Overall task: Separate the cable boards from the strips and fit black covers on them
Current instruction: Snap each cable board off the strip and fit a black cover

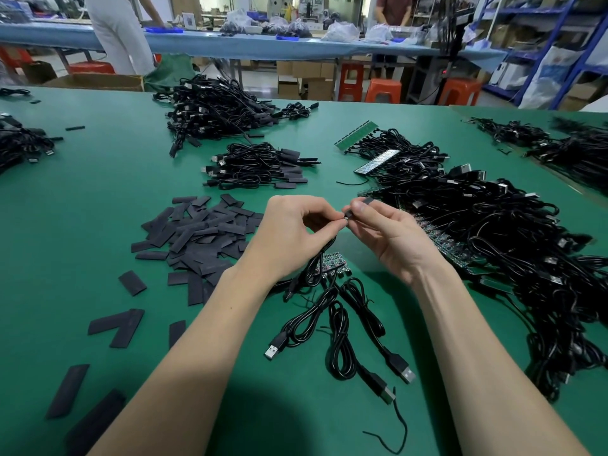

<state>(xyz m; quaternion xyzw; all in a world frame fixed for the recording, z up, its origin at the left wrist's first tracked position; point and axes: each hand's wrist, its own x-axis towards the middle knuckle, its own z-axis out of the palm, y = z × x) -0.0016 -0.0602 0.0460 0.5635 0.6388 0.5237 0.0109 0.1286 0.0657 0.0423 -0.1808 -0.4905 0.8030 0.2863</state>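
1. Where the green table (82, 199) meets my left edge of view, I note a partial heap of black cables (19, 143) and loose black covers (131, 327) scattered down toward the near corner.
2. The main pile of black covers (200, 232) lies flat just left of my left hand, touching nothing but the mat.
3. Beyond it, two heaps of finished cables (217, 106) and (260, 166) sit well apart from my hands, covers visible on several ends.
4. My left hand (292, 232) is pinched narrow, thumb and fingers closed on the end of a black cable (316, 261) that hangs down from the grip.
5. My right hand (385, 232) is likewise closed, holding a black cover (367, 202) between thumb and forefinger, its end meeting the cable end held by the left hand. The board itself is too small to make out between the fingertips.
6. Below the hands lies a short board strip (334, 263) with cables (342, 337) trailing toward me, USB plugs at their ends.
7. To the right, a large heap of cables (493, 232) rests on further green board strips (357, 133).
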